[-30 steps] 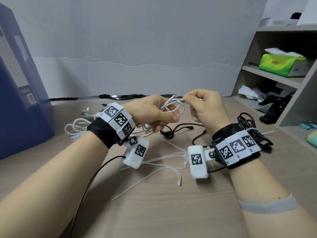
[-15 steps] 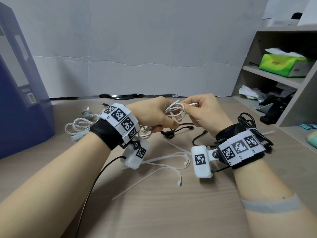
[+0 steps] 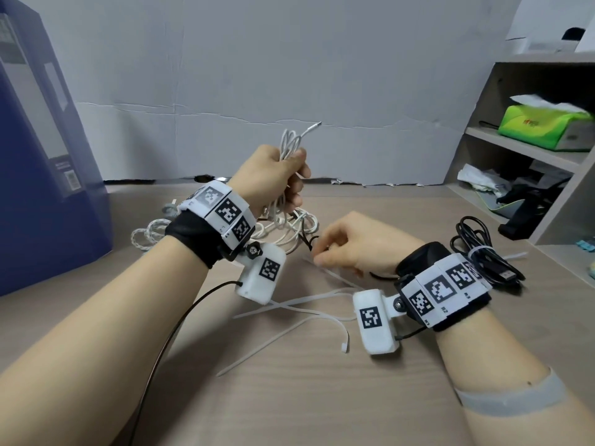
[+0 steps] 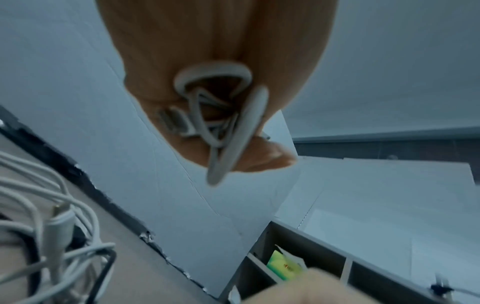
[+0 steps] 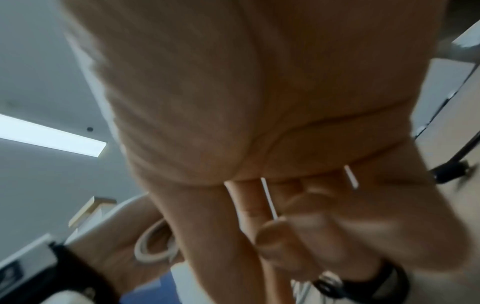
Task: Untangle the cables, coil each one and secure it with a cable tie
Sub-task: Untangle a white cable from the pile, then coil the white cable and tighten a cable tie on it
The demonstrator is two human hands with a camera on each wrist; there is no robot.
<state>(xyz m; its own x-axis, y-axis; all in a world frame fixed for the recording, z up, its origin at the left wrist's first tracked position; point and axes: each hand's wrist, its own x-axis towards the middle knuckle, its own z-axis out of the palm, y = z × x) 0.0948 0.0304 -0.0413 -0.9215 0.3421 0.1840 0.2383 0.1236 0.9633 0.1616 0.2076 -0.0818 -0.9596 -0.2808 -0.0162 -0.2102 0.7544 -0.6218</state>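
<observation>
My left hand is raised above the desk and grips a coiled white cable, whose plug end sticks up to the right. The left wrist view shows the same coil bunched inside the fist. Lower down, my right hand rests near the desk and pinches a thin white cable tie between thumb and fingers. The tie runs out under that hand. More white cables lie tangled behind it with a thin black cable.
Several loose cable ties lie on the wooden desk between my wrists. A tied black cable bundle sits at the right, a braided white cable at the left. A blue box and a shelf unit flank the desk.
The left hand has lifted the white coil upward. The right hand has let go of the cable end, dropped to the desk and pinched a cable tie.
</observation>
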